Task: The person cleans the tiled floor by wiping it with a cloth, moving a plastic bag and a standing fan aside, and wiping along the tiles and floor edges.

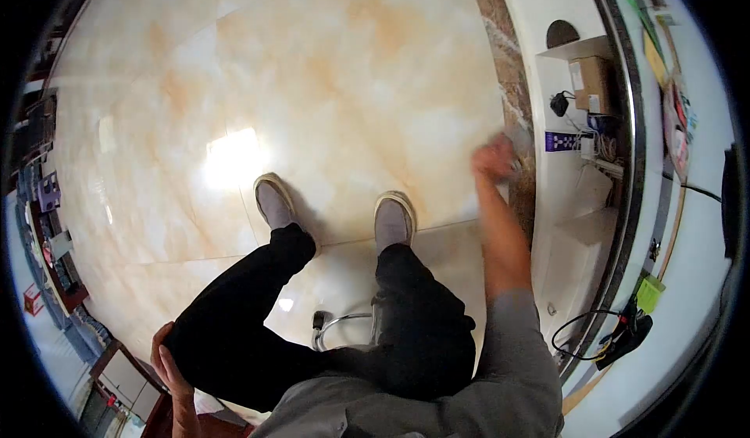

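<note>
My right hand (pixel 495 159) is held out over the floor near the brown stone border, blurred by motion. Its fingers are curled, and a small greyish, shiny thing shows at its edge, too smeared to name. At the lower left, my left hand (pixel 170 364) rests against the outer side of my bent left knee, fingers partly spread and holding nothing visible. Black trousers (pixel 422 313) cover my legs, and both feet, in grey shoes (pixel 394 219), stand on the tiles.
Glossy beige floor tiles (pixel 312 87) spread ahead. On the right, a white cabinet (pixel 558 196) holds a cardboard box (pixel 591 85), a purple power strip (pixel 561 142) and cables. A black cable (pixel 574 354) hangs by the counter edge. Metal chair tubing (pixel 348 318) shows between my legs.
</note>
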{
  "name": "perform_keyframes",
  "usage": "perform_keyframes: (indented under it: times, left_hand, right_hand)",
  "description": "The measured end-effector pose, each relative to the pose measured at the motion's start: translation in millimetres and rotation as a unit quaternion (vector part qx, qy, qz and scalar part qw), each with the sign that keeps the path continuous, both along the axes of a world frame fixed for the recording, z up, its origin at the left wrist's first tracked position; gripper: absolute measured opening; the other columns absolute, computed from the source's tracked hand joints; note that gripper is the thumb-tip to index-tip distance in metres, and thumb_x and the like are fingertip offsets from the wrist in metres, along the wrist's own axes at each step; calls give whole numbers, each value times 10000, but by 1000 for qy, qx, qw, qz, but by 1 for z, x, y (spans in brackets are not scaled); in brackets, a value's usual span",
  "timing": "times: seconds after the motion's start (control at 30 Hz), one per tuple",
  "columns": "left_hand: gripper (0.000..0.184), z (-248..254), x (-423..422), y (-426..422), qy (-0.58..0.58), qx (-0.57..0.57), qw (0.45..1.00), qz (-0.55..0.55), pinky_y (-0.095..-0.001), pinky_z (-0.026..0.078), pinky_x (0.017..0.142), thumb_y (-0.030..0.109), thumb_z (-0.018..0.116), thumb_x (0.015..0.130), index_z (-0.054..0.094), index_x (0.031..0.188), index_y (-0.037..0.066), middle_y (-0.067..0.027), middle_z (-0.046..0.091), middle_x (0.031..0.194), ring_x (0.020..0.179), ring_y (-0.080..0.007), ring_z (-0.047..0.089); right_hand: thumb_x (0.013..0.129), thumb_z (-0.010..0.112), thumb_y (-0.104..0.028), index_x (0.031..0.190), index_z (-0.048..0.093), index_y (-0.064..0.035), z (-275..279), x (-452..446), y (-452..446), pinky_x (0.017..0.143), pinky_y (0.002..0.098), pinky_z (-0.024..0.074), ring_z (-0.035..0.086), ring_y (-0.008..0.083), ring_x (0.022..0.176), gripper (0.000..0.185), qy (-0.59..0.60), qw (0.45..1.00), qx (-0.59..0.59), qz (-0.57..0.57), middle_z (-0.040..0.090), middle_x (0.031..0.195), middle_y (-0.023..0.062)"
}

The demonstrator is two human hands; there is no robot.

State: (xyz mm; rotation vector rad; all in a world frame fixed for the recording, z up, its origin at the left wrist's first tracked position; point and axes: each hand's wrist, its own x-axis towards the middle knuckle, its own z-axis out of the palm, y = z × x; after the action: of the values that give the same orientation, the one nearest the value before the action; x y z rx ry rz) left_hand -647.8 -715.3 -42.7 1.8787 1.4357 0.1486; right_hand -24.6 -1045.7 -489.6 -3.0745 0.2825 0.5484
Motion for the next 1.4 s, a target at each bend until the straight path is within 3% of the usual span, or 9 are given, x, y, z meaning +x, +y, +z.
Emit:
perform_keyframes:
  times: [0.1, 0.33, 0.5, 0.6, 0.67, 0.77, 1.0, 1.23, 1.4]
  left_hand:
    - [602, 3, 0, 11, 50, 1, 998, -34, -373, 403, 1007, 454, 390, 1023, 604, 1153, -93, -174, 643, 1125, 1090, -256, 577]
    - [213, -46, 103, 70, 292, -91, 926, -220, -393, 525, 715, 155, 627, 888, 650, 941, -50, -228, 663, 879, 797, -328, 671]
    - [1017, -270, 126, 93, 287, -184, 870, -357, -477, 520, 906, 527, 723, 825, 234, 1498, -58, -321, 639, 1149, 1049, -429, 654]
    - [1291, -329, 186, 63, 269, -338, 901, -34, -518, 528, 934, 673, 757, 706, 75, 1518, -63, -389, 466, 1334, 1093, -492, 608]
    - [1243, -373, 200, 16, 368, -113, 923, 17, -510, 530, 930, 644, 750, 725, 96, 1523, -49, -327, 353, 1461, 1169, -477, 567]
    - [1177, -375, 202, 10, 340, -41, 939, 29, -498, 531, 928, 606, 739, 748, 125, 1525, -30, -258, 298, 1512, 1211, -457, 523]
    - [1069, -365, 220, 18, 344, 35, 938, -2, -476, 538, 919, 527, 709, 790, 162, 1519, -33, -230, 321, 1508, 1203, -426, 486]
    - [1019, -372, 210, 19, 327, 26, 945, -19, -454, 536, 911, 473, 696, 821, 168, 1517, -52, -205, 287, 1545, 1192, -407, 483]
    - [1030, -369, 207, 26, 343, 11, 939, -16, -459, 556, 870, 473, 691, 829, 145, 1525, -53, -204, 240, 1577, 1212, -395, 478]
  right_hand:
    - [860, 549, -281, 1426, 455, -71, 3, -70, 116, 831, 520, 432, 500, 330, 1181, 610, -145, 939, -149, 276, 505, 1362, 122]
    - [732, 677, -14, 1253, 595, -61, 37, -136, 207, 1054, 436, 417, 492, 362, 1256, 529, 26, 844, 468, 260, 540, 1327, 158]
    - [761, 622, 64, 1326, 573, -96, 47, -6, 90, 966, 334, 487, 528, 229, 1235, 590, -79, 854, 462, 226, 580, 1303, 85]
    - [864, 647, -102, 1423, 458, -60, 40, 85, 10, 1119, 430, 358, 413, 344, 1346, 592, -78, 940, 268, 198, 415, 1457, 184]
    - [879, 632, -163, 1457, 408, -48, -9, 127, -12, 1159, 447, 299, 344, 362, 1393, 630, -62, 950, 213, 219, 355, 1500, 194]
    - [827, 639, -237, 1429, 440, -10, -1, 108, 67, 1115, 488, 359, 411, 373, 1352, 674, 0, 985, -58, 160, 418, 1465, 212]
    - [937, 513, -277, 1177, 608, -68, 25, -101, 318, 775, 462, 422, 548, 288, 983, 333, -228, 822, -75, 517, 559, 1207, 138]
    - [697, 613, 3, 1200, 641, -41, 30, -216, 383, 1003, 462, 459, 563, 360, 1172, 506, 81, 718, 542, 430, 580, 1256, 164]
    - [708, 612, -28, 1250, 645, -90, -1, 4, 245, 1083, 436, 400, 528, 328, 1226, 546, -231, 800, 374, 408, 621, 1256, 132]
